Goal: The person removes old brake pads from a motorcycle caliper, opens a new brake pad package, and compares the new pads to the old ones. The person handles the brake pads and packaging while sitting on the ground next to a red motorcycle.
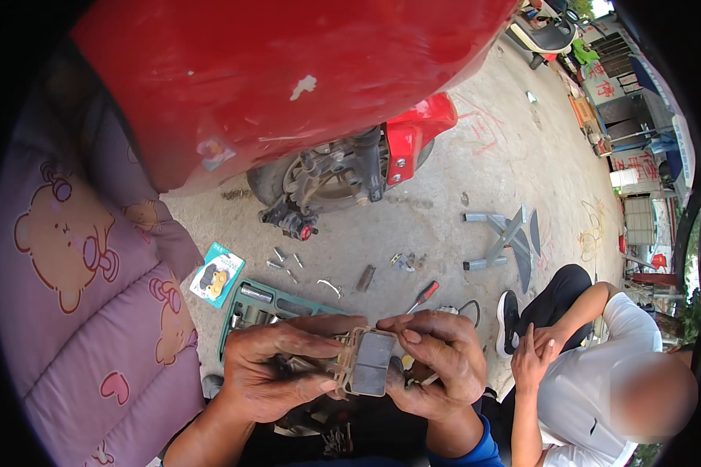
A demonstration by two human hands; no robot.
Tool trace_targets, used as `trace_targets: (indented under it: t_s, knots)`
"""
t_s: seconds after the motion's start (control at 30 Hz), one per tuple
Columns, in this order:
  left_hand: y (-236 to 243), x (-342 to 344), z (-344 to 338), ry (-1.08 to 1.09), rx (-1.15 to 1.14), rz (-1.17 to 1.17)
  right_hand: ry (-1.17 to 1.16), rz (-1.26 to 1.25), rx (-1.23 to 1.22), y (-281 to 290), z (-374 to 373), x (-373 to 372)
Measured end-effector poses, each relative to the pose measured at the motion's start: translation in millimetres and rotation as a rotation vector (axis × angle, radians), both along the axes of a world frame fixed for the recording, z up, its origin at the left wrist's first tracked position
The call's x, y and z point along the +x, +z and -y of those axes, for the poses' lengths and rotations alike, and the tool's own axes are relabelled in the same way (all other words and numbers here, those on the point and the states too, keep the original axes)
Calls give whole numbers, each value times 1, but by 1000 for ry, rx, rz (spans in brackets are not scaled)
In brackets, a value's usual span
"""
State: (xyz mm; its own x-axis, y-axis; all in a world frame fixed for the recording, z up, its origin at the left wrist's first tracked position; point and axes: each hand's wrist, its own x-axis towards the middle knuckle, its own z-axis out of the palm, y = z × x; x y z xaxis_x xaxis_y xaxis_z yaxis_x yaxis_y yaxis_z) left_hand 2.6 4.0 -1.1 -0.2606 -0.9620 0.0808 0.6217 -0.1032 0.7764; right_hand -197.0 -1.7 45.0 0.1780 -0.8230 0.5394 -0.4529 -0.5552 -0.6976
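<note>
Left hand curled, pinching metal bracket; right hand half-closed, gripping edge of brake pad, between hands against bracket. Apparently pad-to-bracket fitting; next move calls for square alignment.

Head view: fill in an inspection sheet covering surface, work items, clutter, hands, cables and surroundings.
Surface: bare concrete ground, with some dark stains.
Work items: dark rectangular pad in a wire-like metal bracket, held up between the hands.
Clutter: open green socket case, blue package, red-handled screwdriver, small metal parts, grey metal stand.
Hands: left hand grips the bracket; right hand holds the pad's right edge.
Cables: thin dark loop right of the screwdriver; cable or hose, cannot tell.
Surroundings: red vehicle ahead, purple padded cover left, person in white right.
</note>
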Motion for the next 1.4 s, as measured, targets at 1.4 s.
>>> trace_targets:
  t_s: [1.4]
  knots:
    - [0,-13,-22,-38,58,98,175,-185,-21,3,-2,-36]
